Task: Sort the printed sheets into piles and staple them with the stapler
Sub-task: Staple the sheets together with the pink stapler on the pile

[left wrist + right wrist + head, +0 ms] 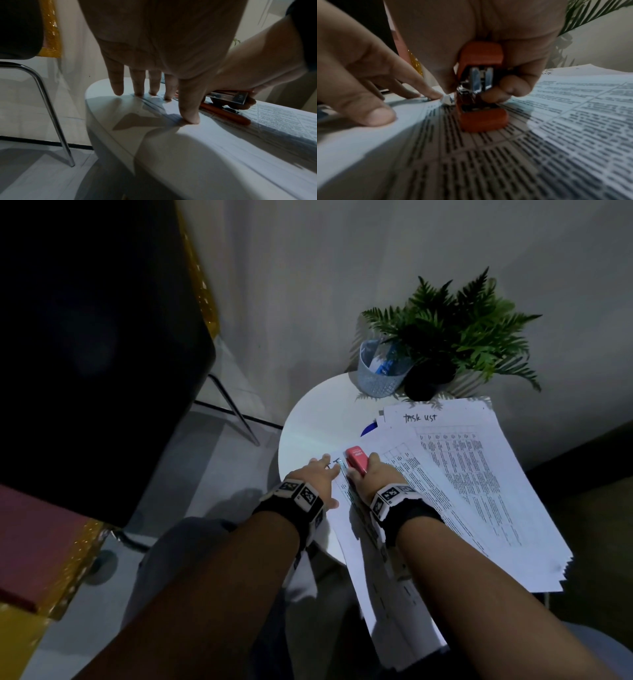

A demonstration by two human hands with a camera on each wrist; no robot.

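Note:
My right hand grips a small red stapler that sits on the top left corner of a printed sheet set on the round white table. In the right wrist view the stapler has its base flat on the paper, with my fingers curled round its top. My left hand lies beside it with straight fingers pressing the corner of the sheets down; the left wrist view shows its fingertips on the paper edge. A larger pile headed "Task list" lies to the right.
A grey cup and a potted fern stand at the table's back. A dark chair with metal legs is to the left. The sheets overhang the table's front edge.

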